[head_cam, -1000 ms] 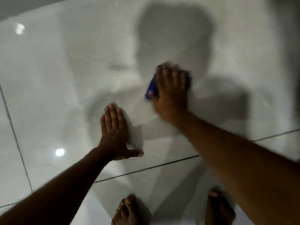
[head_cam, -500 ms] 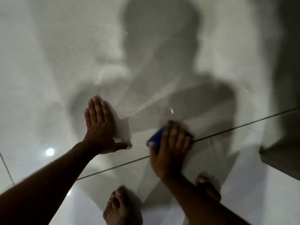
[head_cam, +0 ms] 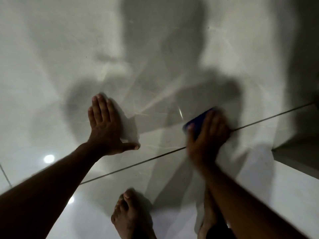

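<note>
My left hand (head_cam: 105, 128) lies flat on the glossy white tiled floor (head_cam: 51, 66), fingers straight and together, thumb spread to the right. My right hand (head_cam: 207, 137) presses a dark blue cloth or sponge (head_cam: 198, 120) onto the floor, right on a dark grout line (head_cam: 138, 163). Its fingers stretch over the blue thing, which shows only at the hand's upper left edge. The right hand is blurred by motion.
My two bare feet (head_cam: 131, 216) stand on the tiles at the bottom of the view. A grey step or ledge corner (head_cam: 296, 149) juts in at the right. My shadow falls over the floor ahead. Lamp reflections (head_cam: 49, 159) shine at lower left.
My right hand has slid the blue cloth from far ahead back toward me, then rightward along the grout line. The left hand stays planted flat. The view has shifted slightly.
</note>
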The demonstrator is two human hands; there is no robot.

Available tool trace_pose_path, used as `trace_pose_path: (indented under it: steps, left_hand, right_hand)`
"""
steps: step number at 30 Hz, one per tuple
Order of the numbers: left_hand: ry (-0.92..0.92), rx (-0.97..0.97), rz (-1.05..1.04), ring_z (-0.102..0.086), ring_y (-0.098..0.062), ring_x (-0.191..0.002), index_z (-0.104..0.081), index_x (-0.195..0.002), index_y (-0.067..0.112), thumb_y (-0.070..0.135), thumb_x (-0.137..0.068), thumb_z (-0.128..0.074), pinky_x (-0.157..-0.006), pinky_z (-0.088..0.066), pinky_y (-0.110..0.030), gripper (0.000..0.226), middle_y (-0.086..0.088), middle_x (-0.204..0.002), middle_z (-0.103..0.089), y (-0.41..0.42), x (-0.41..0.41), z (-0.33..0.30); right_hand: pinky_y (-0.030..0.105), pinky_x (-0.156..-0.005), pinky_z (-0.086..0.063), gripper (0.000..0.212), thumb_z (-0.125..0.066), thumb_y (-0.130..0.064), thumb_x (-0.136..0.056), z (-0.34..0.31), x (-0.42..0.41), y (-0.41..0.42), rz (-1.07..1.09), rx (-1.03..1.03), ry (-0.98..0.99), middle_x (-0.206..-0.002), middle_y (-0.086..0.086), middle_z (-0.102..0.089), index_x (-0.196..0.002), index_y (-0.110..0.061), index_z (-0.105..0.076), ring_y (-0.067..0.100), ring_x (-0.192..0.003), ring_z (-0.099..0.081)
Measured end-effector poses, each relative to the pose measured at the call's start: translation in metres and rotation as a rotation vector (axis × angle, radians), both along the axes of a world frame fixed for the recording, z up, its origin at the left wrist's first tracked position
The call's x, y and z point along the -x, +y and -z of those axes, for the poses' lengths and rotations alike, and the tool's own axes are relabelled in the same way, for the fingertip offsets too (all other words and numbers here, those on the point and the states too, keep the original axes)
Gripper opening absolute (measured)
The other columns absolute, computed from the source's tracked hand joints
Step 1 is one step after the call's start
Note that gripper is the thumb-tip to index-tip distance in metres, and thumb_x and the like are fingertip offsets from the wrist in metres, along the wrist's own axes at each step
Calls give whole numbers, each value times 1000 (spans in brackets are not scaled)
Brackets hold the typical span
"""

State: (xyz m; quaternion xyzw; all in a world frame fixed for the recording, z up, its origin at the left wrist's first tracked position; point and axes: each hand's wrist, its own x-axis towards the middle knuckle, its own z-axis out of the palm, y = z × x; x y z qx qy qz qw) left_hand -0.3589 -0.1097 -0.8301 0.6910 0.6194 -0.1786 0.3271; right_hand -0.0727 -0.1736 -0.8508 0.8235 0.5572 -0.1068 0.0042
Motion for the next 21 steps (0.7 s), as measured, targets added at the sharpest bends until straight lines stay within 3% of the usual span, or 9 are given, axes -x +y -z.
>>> trace_pose_path:
  steps: [2,4,6,8,12,16,21]
  left_hand:
    - [-3,15,-1,37,-44,-138,28,-143,-4,94,-36,-61,-111,22,-53,171,-31,-150,35,1,0,-1]
    - [-7,25,-2,39,-43,-137,31,-142,-2,93,-35,-63,-110,24,-51,172,-30,-149,38,2,-2,-2]
    - [5,22,9,38,-44,-137,32,-141,-2,94,-36,-62,-110,24,-51,171,-31,-149,38,3,-1,-3]
    - [7,23,10,37,-45,-137,31,-142,-3,95,-36,-60,-111,22,-54,171,-32,-149,37,2,-2,-2]
    - [18,37,6,39,-44,-137,32,-141,-3,97,-36,-57,-111,23,-53,170,-30,-148,40,1,-2,-2]
    - [10,25,9,39,-43,-137,33,-141,-2,98,-36,-56,-110,24,-52,170,-26,-144,45,2,-2,0]
    - [9,-11,12,38,-45,-137,30,-142,-4,95,-36,-59,-110,23,-53,171,-31,-149,37,1,2,3]
  right_hand:
    - [59,-114,-24,78,-47,-53,-90,-9,61,-59,-349,99,156,-160,16,-26,-153,-11,-27,39,-146,-22]
    - [58,-114,-27,79,-51,-54,-88,-11,64,-79,-822,168,238,-162,9,-23,-153,-17,-26,33,-150,-13]
    - [54,-119,-19,77,-50,-53,-88,1,31,-49,-1174,149,224,-161,8,-24,-153,-18,-27,32,-150,-16]
    - [49,-121,-9,80,-52,-53,-85,10,2,-6,-1310,128,208,-160,11,-29,-152,-17,-29,35,-146,-26]
    - [54,-118,-15,81,-54,-57,-86,22,-32,100,-866,-36,82,-156,17,-33,-151,-14,-31,40,-142,-31]
    - [53,-120,-13,80,-36,-61,-91,16,-57,182,-244,-53,5,-161,16,-22,-153,-14,-22,39,-147,-20]
    - [60,-117,-17,84,-29,-64,-92,20,-24,74,404,-29,-33,-160,22,-22,-153,-6,-22,44,-146,-20]
